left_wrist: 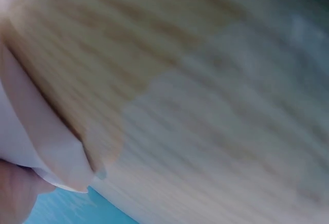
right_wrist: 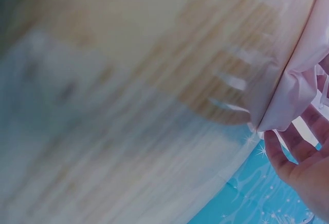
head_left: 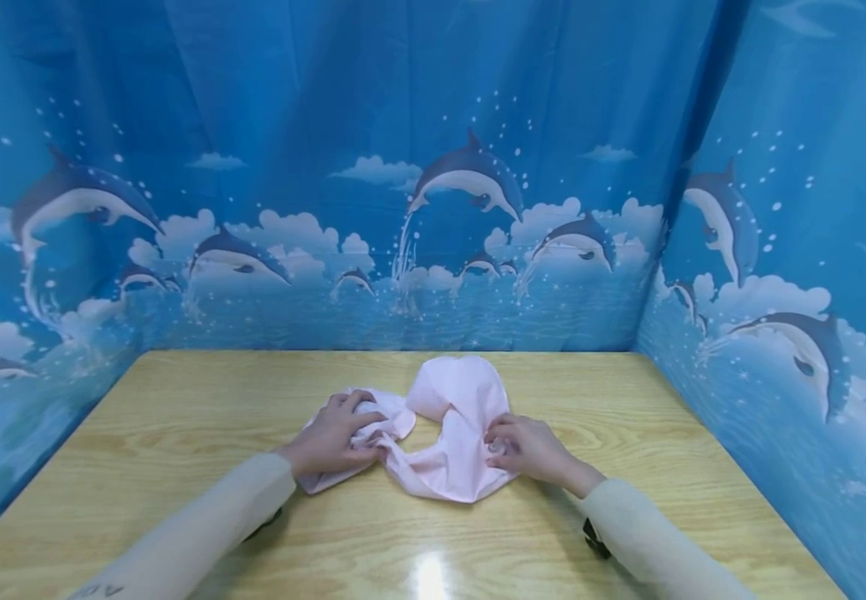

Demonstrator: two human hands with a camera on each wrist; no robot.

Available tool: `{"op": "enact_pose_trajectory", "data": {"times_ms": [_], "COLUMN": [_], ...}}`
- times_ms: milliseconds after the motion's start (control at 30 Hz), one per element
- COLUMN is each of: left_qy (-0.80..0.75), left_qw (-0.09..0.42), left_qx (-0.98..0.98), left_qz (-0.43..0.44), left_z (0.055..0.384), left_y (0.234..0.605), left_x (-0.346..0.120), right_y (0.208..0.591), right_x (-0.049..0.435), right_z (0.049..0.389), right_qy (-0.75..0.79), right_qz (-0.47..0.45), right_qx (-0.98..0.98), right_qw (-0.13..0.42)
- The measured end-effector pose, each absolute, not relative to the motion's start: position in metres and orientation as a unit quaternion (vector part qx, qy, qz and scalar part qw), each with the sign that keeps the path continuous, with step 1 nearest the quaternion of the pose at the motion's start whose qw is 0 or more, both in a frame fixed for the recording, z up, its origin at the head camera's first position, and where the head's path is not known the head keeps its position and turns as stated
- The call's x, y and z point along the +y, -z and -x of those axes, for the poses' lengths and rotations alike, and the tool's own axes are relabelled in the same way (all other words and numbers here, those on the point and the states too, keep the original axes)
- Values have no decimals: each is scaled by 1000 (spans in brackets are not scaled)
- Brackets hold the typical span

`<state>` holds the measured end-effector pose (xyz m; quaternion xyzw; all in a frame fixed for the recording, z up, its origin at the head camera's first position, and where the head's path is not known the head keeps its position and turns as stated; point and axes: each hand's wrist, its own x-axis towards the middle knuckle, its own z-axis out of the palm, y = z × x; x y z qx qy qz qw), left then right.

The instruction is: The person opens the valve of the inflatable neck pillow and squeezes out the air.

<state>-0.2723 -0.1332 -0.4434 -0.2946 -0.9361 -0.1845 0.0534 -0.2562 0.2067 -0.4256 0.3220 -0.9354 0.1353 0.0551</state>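
A pale pink cloth piece lies crumpled on the wooden table, its folds curving around a small gap where wood shows. My left hand grips its bunched left part, fingers curled over the fabric. At the right edge, my right hand pinches the cloth, with a small clear piece by the fingertips. In the left wrist view, folded cloth fills the left side, with a bit of the hand below it. The right wrist view has the fingers against the hanging cloth edge.
The light wood table stretches out on all sides of the cloth. Blue curtains printed with dolphins and clouds hang behind it and along the right side. A bright light reflection shows near the table's front.
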Motion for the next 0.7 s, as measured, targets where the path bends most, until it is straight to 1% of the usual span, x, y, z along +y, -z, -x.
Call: {"op": "enact_pose_trajectory", "data": {"times_ms": [233,500,700], "left_qy": [166,145,129], "left_qw": [64,33,43], "left_qx": [-938,-946,-943], "left_qz": [297,288,305], "left_z": [272,265,265], "left_y": [443,442,441], "left_x": [-131,-129,-128], "right_y": [425,428,428], "right_x": [206,209,210], "right_z": [255,257,259], "right_qy": [-137,-136,-145], "right_qz": [-324,-347,-350], "right_qx": [-935,-926,-925], "right_qw": [52,54,37]}}
